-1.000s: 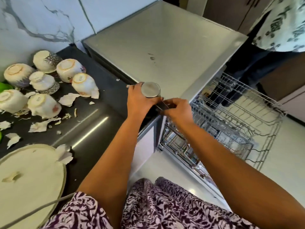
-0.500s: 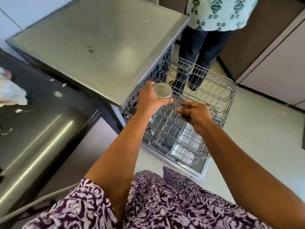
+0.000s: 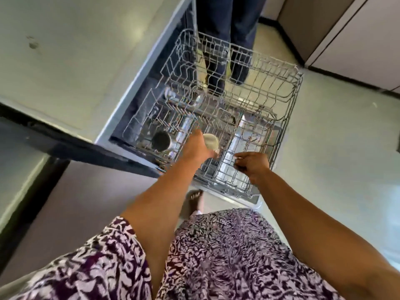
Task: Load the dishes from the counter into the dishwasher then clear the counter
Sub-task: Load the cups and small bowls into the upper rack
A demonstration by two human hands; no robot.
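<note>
My left hand [image 3: 195, 149] grips a small steel cup [image 3: 211, 141], bottom up, just above the near part of the pulled-out wire dishwasher rack [image 3: 287, 100]. Beside it, my right hand [image 3: 252, 166] is pinched on something thin over the rack's front right; what it holds is too small to tell. A steel cup [image 3: 161, 141] stands in the rack's near left corner, open side up. Other steel pieces [image 3: 184, 100] lie further back in the rack.
The dishwasher's grey top [image 3: 75, 50] fills the upper left, with the dark counter edge [image 3: 71, 146] below it. Another person's legs [image 3: 225, 40] stand behind the rack. Cabinet doors [image 3: 357, 40] line the far right. My foot [image 3: 193, 201] is near the open door.
Both hands have come down from the dishwasher's top edge to just over the rack, carrying the cup. My view has tipped downward, and the counter with the bowls has left the frame.
</note>
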